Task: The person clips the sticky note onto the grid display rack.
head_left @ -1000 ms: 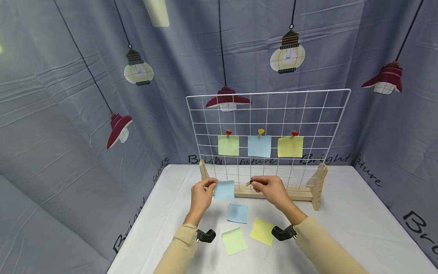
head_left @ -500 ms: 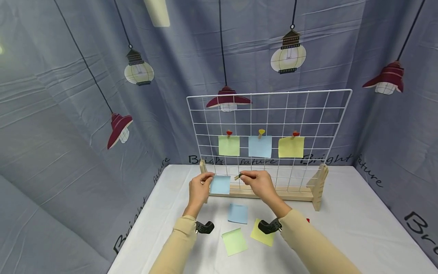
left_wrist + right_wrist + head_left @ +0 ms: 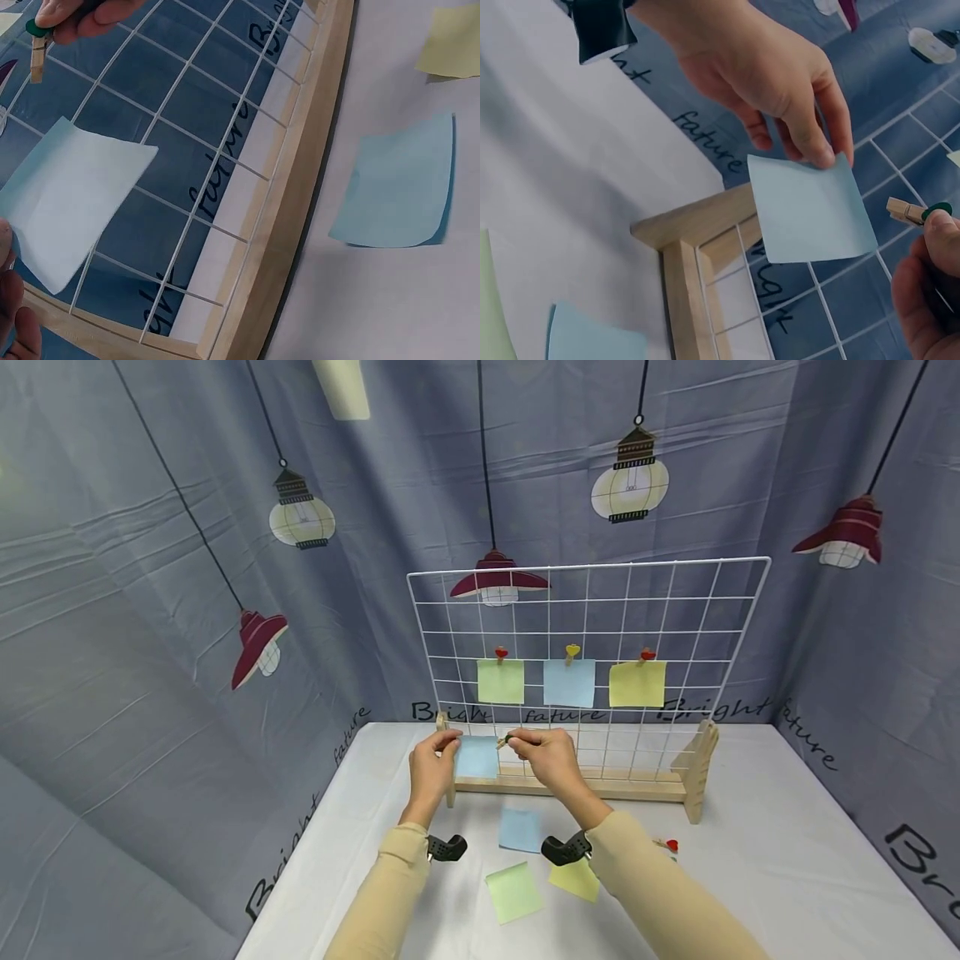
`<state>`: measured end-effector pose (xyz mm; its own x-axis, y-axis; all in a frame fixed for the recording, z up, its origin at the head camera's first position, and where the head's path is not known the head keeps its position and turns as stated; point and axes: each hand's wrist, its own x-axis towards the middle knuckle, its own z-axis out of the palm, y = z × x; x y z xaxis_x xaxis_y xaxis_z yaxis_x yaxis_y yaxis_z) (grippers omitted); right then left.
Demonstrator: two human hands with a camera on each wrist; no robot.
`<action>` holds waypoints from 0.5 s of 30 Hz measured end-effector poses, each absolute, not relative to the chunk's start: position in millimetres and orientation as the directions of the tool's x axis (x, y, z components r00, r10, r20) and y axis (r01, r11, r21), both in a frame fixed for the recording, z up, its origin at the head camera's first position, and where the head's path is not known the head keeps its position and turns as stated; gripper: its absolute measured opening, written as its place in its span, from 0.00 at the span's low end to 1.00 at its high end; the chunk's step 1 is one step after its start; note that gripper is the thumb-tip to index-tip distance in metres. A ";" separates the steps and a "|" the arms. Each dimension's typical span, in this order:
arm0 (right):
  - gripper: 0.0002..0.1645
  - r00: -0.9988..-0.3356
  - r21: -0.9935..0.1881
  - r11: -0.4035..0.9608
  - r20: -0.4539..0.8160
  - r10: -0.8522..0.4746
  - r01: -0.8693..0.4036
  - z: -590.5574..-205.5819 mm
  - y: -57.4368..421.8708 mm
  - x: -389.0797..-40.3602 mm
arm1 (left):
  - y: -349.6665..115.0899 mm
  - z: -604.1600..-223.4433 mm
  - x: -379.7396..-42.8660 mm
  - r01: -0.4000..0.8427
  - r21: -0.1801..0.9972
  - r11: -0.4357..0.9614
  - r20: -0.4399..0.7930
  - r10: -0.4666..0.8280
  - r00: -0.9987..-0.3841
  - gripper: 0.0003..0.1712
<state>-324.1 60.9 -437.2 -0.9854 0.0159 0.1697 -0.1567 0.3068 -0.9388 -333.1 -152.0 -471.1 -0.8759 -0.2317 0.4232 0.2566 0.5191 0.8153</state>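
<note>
My left hand (image 3: 432,768) pinches a blue sticky note (image 3: 477,757) by its upper left corner, in front of the lower left of the white wire grid (image 3: 682,631). In the right wrist view, thumb and finger hold the note (image 3: 810,214) at its edge. My right hand (image 3: 551,760) pinches a small wooden clothespin (image 3: 37,60) with a green top, just right of the note's upper right corner. The peg's wooden tip (image 3: 901,211) points toward the note, apart from it in the right wrist view.
Green, blue and yellow notes hang clipped on the grid, such as the blue one (image 3: 569,683). On the table lie a blue pad (image 3: 519,830), a green note (image 3: 513,893) and a yellow note (image 3: 576,881). A red heart peg (image 3: 671,845) lies beside my right sleeve. The grid stands on a wooden base (image 3: 645,788).
My left hand has carried the blue note left and up against the grid's lower left area. My right hand has brought the clothespin left and up, close to the note.
</note>
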 end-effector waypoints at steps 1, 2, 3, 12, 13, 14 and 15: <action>0.11 -0.985 -0.939 0.309 0.169 0.021 -0.155 -437.1 59.0 -324.4 | -152.0 -470.9 -334.4 0.261 0.815 0.517 0.427 -0.231 -0.874 0.08; 0.11 -0.985 -0.937 0.314 0.172 0.024 -0.156 -437.0 57.1 -324.8 | -151.9 -470.6 -335.6 0.266 0.815 0.515 0.431 -0.233 -0.872 0.08; 0.11 -0.984 -0.935 0.318 0.176 0.028 -0.158 -436.8 55.3 -325.2 | -151.9 -470.4 -336.6 0.267 0.818 0.510 0.431 -0.236 -0.871 0.08; 0.12 -0.975 -0.928 0.329 0.209 0.073 -0.174 -435.3 41.0 -333.8 | -150.5 -471.7 -344.2 0.235 0.839 0.490 0.399 -0.262 -0.879 0.06; 0.12 -0.972 -0.924 0.336 0.223 0.077 -0.185 -435.1 39.4 -335.3 | -150.2 -472.0 -344.8 0.228 0.841 0.491 0.394 -0.265 -0.880 0.06; 0.12 -0.967 -0.917 0.347 0.241 0.083 -0.199 -434.8 37.7 -336.8 | -149.9 -472.2 -345.4 0.224 0.842 0.491 0.390 -0.267 -0.881 0.06; 0.12 -0.963 -0.914 0.350 0.253 0.091 -0.207 -434.5 36.3 -338.3 | -149.6 -472.5 -346.0 0.219 0.843 0.491 0.386 -0.268 -0.883 0.06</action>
<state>-338.3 36.3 -434.5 -0.9632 0.0911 0.2529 -0.2069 0.3498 -0.9137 -346.0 -149.6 -472.5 -0.8827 -0.2683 0.3858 0.2194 0.4907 0.8432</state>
